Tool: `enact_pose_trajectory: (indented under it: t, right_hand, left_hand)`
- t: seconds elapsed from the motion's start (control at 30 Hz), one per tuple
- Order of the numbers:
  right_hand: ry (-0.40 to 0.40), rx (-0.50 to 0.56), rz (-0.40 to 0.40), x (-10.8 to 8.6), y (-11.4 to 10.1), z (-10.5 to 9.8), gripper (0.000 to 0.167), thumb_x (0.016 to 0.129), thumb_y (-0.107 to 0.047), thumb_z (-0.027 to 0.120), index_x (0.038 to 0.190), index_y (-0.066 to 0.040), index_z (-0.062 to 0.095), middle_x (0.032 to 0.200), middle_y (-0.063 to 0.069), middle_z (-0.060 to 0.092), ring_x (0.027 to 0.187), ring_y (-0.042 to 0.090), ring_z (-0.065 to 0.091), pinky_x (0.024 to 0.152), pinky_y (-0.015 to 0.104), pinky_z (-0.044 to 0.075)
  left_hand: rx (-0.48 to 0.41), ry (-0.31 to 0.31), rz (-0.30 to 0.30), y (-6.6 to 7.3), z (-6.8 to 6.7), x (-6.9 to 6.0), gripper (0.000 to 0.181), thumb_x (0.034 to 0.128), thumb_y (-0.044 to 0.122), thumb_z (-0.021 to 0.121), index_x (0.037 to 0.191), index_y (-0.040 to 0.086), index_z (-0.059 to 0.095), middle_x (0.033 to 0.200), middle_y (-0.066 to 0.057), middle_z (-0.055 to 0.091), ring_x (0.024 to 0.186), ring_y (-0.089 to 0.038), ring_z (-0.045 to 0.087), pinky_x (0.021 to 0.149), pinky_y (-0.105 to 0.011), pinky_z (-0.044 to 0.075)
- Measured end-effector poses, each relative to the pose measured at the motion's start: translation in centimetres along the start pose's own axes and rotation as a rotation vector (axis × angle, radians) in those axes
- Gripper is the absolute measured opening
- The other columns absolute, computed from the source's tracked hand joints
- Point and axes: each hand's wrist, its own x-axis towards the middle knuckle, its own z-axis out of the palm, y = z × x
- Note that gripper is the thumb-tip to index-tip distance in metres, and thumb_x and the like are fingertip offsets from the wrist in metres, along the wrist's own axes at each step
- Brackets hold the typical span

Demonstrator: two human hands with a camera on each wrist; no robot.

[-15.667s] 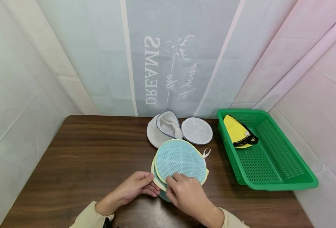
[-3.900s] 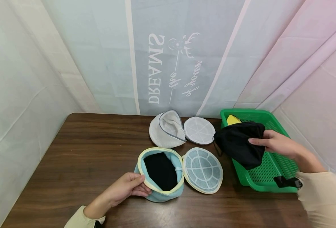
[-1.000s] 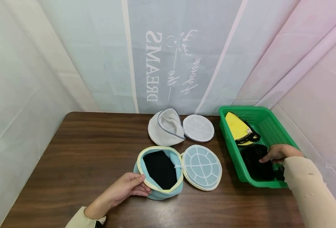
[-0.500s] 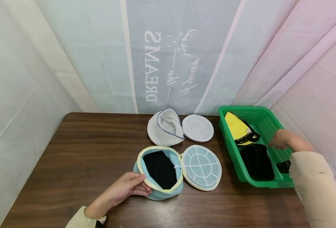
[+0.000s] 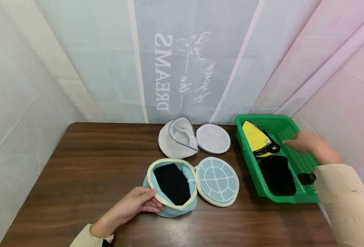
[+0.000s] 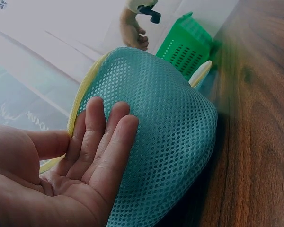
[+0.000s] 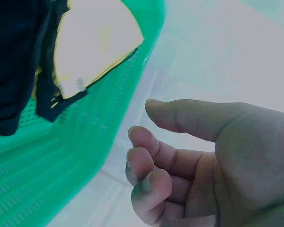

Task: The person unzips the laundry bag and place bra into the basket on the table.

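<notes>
My left hand [image 5: 138, 202] pinches the yellow-edged rim of a light blue mesh laundry bag [image 5: 177, 211], thumb over the rim and fingers outside on the mesh, as the left wrist view shows. The bag's round lid [image 5: 218, 181] is flipped open to the right, and a folded black cloth [image 5: 173, 183] lies inside. My right hand [image 5: 311, 145] hovers over the green basket [image 5: 263, 196], fingers loosely bent and holding nothing in the right wrist view [image 7: 194, 165]. Below it in the basket lie a black cloth pouch [image 5: 277, 175] and a yellow cloth piece with black straps [image 5: 255, 137].
A white mesh laundry bag [image 5: 172, 142] with dark grey edging stands behind the blue one, its round lid [image 5: 213, 138] laid open to the right. Wooden tabletop [image 5: 86, 171] spreads to the left. Fabric curtains [image 5: 107, 61] enclose the back and sides.
The blue bag's lid has been opened since the oldest frame. My right hand lowered the black pouch into the basket, let go and rose away. My left hand has stayed on the rim.
</notes>
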Motion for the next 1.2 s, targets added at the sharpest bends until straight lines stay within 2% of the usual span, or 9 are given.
enact_pose_trajectory:
  t: [0.13,0.37,0.6,0.83,1.2]
  right_hand:
    - [0.051,0.014,-0.038,-0.5,-2.0,-0.2,0.053,0.103,-0.043,0.052,0.056,-0.022,0.039,0.053,-0.009,0.031,0.050,0.009,0.027,0.054,0.031,0.033]
    - [0.128,0.016,-0.094,-1.5,-6.1,-0.6,0.051,0.102,-0.038,0.056,0.057,-0.022,0.037,0.053,-0.008,0.028,0.050,0.010,0.025,0.051,0.030,0.028]
    - [0.114,0.026,-0.109,-2.2,-9.6,-0.5,0.052,0.101,-0.041,0.059,0.058,-0.021,0.039,0.054,-0.007,0.029,0.050,0.011,0.026,0.050,0.030,0.027]
    - [0.133,0.023,-0.179,-2.2,-12.7,0.4,0.050,0.100,-0.036,0.063,0.058,-0.019,0.041,0.053,-0.006,0.031,0.049,0.012,0.029,0.048,0.029,0.027]
    - [0.094,0.058,-0.311,-2.4,-17.6,2.4,0.048,0.098,-0.033,0.068,0.058,-0.019,0.045,0.053,-0.006,0.033,0.048,0.012,0.034,0.048,0.029,0.030]
  left_hand:
    - [-0.004,0.003,0.007,0.1,0.0,-0.2,0.038,0.1112,0.022,0.044,0.103,-0.005,0.070,0.095,-0.008,0.074,0.093,-0.018,0.073,0.088,-0.033,0.060]
    - [-0.009,-0.002,-0.013,0.0,0.0,-0.1,0.037,0.1114,0.022,0.044,0.102,-0.001,0.070,0.096,-0.007,0.074,0.094,-0.018,0.073,0.088,-0.032,0.060]
    - [-0.011,-0.019,0.000,0.0,0.1,-0.1,0.039,0.1116,0.023,0.043,0.104,-0.005,0.069,0.096,-0.008,0.074,0.094,-0.018,0.073,0.088,-0.032,0.060]
    - [-0.009,-0.017,-0.016,-0.1,0.0,0.0,0.036,0.1112,0.024,0.044,0.102,0.000,0.071,0.096,-0.007,0.074,0.094,-0.017,0.073,0.088,-0.032,0.060]
    - [-0.010,-0.016,-0.019,-0.2,-0.1,0.1,0.036,0.1108,0.025,0.046,0.103,0.000,0.070,0.096,-0.007,0.074,0.094,-0.017,0.073,0.088,-0.032,0.060]
